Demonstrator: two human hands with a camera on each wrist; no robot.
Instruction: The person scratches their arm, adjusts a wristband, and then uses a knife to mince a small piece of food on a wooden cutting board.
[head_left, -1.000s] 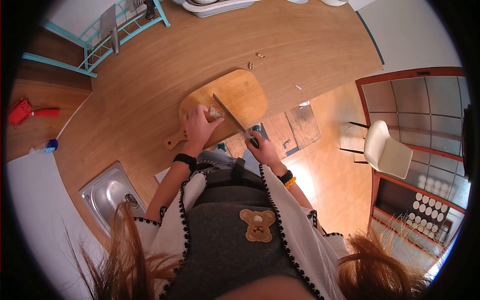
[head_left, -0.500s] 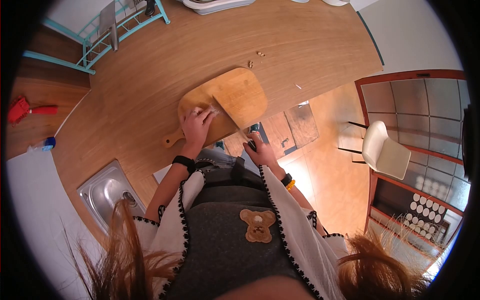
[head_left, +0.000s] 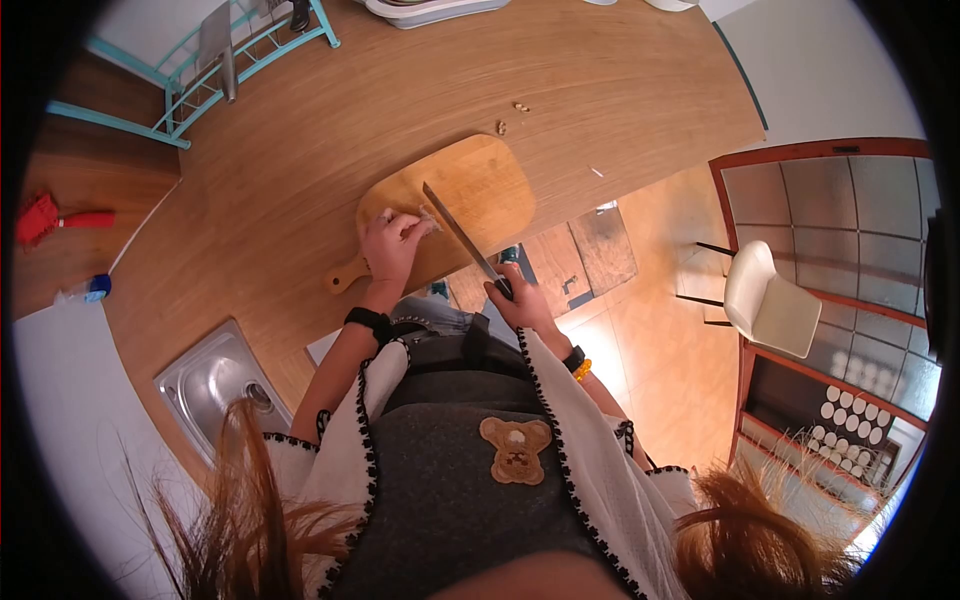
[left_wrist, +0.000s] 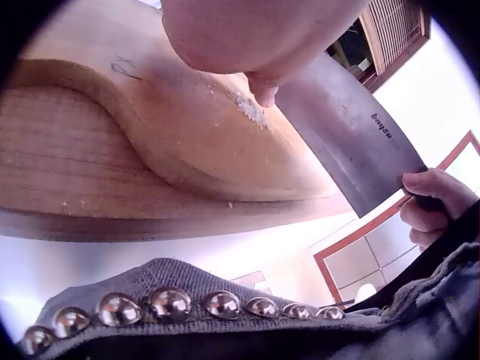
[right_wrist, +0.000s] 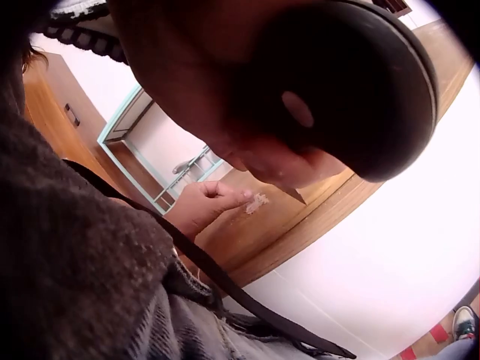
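Note:
My right hand [head_left: 527, 303] grips the black handle of a cleaver [left_wrist: 341, 139] in the head view, its broad blade angled across the cutting board [head_left: 490, 185]. The handle's end, with a hole in it, fills the top of the right wrist view. Beside the blade, my left hand [head_left: 388, 250] is over the board, its fingers bent and thumb reaching to a small heap of pale, finely chopped food [left_wrist: 251, 111]. In the right wrist view the thumb tip is right at the edge of this heap [right_wrist: 256, 203]. Whether the left fingers pinch any of it, I cannot tell.
Two small brown pieces [head_left: 502, 128] lie on the wooden counter [head_left: 620, 90] beyond the board. A teal rack [head_left: 255, 62] with another cleaver hanging on it stands back left. A metal sink [head_left: 205, 375] is at near left, a chair [head_left: 770, 300] far right.
My left hand's fingers have drawn together from a wider spread about the chopped food. The cleaver, still in my right hand, shifts and tilts slightly over the board.

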